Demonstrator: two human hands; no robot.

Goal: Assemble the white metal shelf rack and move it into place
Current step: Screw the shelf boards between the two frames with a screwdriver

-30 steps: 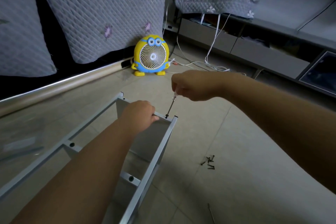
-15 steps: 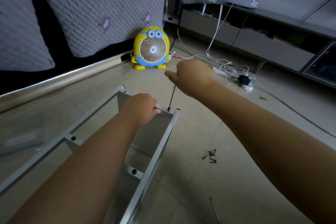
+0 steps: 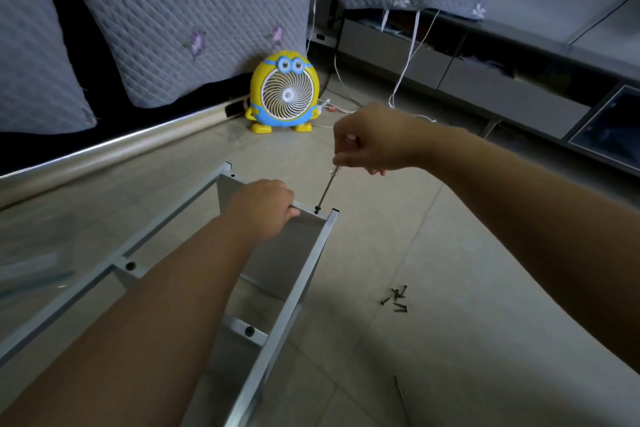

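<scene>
The white metal shelf rack [image 3: 304, 274] lies on the tiled floor, its two long rails running toward me with shelf panels between them. My left hand [image 3: 265, 210] grips the top edge of the far panel. My right hand [image 3: 367, 140] holds a thin screwdriver [image 3: 327, 191] by its clear handle. The tip stands on a black screw [image 3: 317, 209] in the panel's edge, close to the right rail's end.
Several loose black screws [image 3: 396, 298] lie on the floor to the right of the rack. A yellow and blue cartoon fan [image 3: 284, 92] stands beyond it. Quilted grey cushions [image 3: 194, 10] lean at the back, with white cables [image 3: 401, 80] and a low cabinet [image 3: 485, 80] at the right.
My right hand has turned on the screwdriver and sits lower over the screw. The view shifted slightly. My left hand stays on the panel edge.
</scene>
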